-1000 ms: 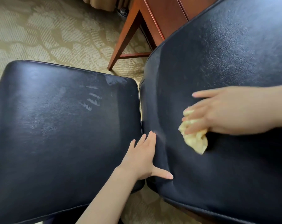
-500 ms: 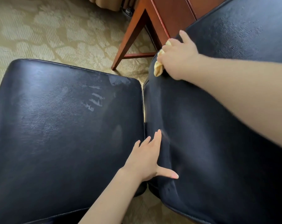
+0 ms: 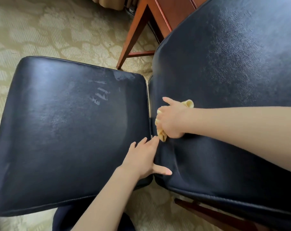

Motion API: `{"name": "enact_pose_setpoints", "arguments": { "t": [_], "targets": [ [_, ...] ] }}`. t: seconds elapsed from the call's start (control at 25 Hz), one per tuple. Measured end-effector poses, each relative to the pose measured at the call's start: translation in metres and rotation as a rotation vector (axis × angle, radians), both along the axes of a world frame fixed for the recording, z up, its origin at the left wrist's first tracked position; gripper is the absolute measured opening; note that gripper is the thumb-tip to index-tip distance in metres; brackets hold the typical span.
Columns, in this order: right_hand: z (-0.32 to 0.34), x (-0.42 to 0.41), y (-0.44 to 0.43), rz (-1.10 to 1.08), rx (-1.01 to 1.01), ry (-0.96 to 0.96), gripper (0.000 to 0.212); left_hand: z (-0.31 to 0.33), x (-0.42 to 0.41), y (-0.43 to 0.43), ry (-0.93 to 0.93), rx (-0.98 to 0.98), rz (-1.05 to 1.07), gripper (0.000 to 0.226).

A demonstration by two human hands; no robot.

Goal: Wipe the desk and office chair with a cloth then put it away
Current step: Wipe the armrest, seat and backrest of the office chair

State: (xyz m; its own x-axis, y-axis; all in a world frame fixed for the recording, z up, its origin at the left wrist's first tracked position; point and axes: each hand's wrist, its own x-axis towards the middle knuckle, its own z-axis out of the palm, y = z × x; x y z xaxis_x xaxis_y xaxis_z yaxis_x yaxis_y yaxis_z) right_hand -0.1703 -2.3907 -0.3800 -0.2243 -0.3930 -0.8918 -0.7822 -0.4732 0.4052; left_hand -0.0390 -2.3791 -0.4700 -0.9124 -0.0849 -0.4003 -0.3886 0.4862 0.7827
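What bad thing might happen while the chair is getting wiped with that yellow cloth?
The left hand rests at the gap between the seat cushion and the backrest, and its fingers might get pinched if the backrest shifts. The right hand wipes the yellow cloth right beside them and may bump them. The streaks on the seat could be missed.
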Motion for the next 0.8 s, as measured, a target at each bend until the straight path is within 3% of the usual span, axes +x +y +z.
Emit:
{"name": "enact_pose_setpoints", "arguments": {
  "t": [0.16, 0.48, 0.56, 0.68, 0.8],
  "targets": [
    [0.020, 0.032, 0.047, -0.015, 0.052, -0.144, 0.045, -0.003, 0.021, 0.009, -0.073, 0.004, 0.010, 0.118],
    [0.094, 0.054, 0.107, -0.092, 0.000, -0.436, 0.030, 0.022, 0.059, 0.018, -0.007, 0.066, 0.129, 0.113],
    [0.106, 0.039, 0.096, -0.057, -0.070, -0.368, 0.032, 0.028, 0.061, 0.015, 0.015, 0.057, 0.145, 0.110],
    [0.106, 0.013, 0.062, 0.017, -0.162, -0.111, 0.039, 0.032, 0.063, 0.008, 0.036, 0.042, 0.167, 0.108],
    [0.083, 0.003, 0.029, -0.044, -0.281, 0.087, 0.041, 0.035, 0.062, 0.002, 0.046, 0.048, 0.170, 0.108]
  ]
}}
